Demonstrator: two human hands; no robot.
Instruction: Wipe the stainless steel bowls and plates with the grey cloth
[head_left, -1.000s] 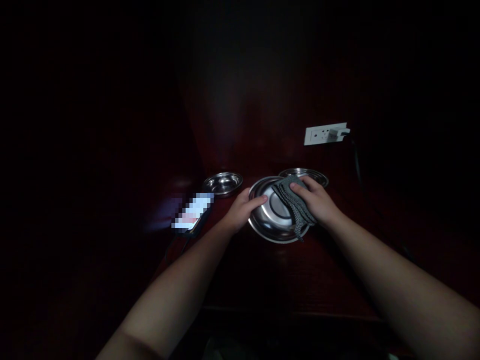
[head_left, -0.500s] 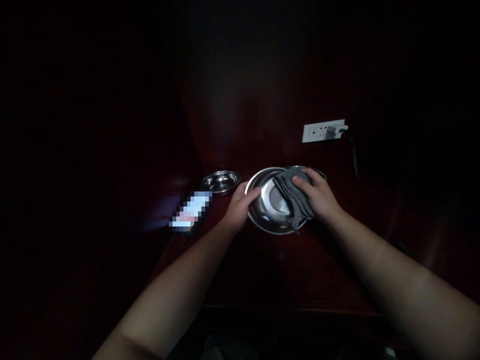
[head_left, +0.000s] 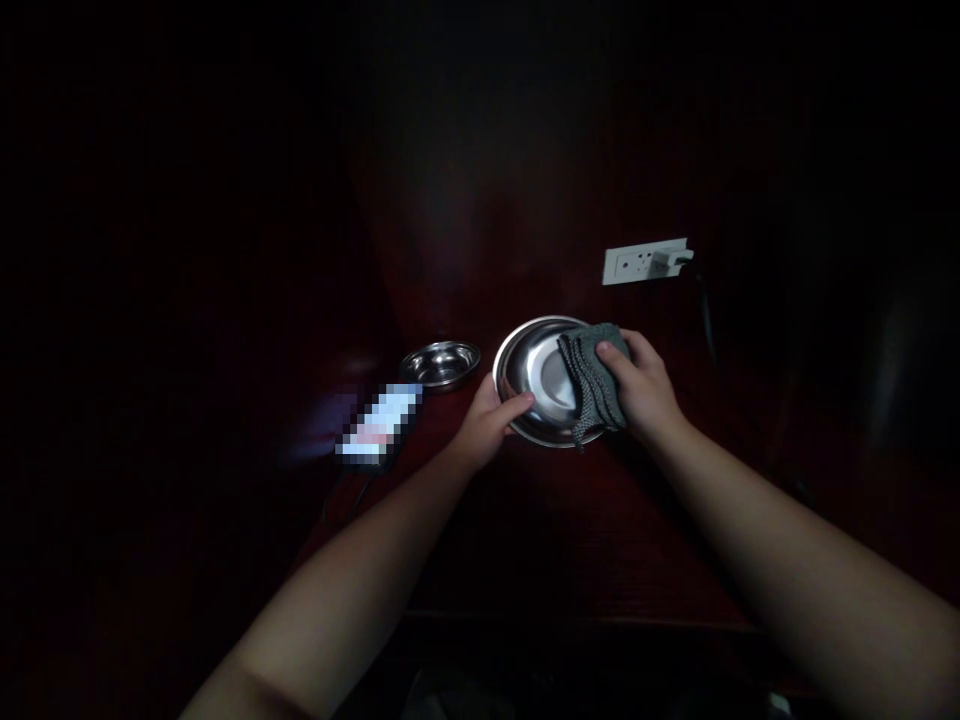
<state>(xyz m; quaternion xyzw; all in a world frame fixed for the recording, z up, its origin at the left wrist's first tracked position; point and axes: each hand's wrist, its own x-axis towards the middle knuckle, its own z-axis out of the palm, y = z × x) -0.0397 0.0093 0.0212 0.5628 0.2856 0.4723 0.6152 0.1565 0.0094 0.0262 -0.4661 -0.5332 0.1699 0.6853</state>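
Note:
A shiny metal bowl [head_left: 536,355] is held up, tilted so its inside faces me. My left hand [head_left: 487,425] grips its left lower rim, thumb inside and fingers behind. Folded in my right hand [head_left: 646,388] is a grey-green cloth [head_left: 598,375] with a patterned edge, pressed over the bowl's right rim. The thumb lies on top of the cloth; the other fingers of that hand are partly hidden behind it.
A second metal bowl [head_left: 441,366] stands on the dark red table [head_left: 585,560] at the left. In front of it a phone [head_left: 381,425] with a lit, blurred screen leans, a cable below it. A white wall socket [head_left: 637,262] holds a plug with a cord at the back right.
The bowl has risen slightly with both hands. The cloth and my right hand have shifted a little to the right, and my left thumb sits lower on the bowl's inside.

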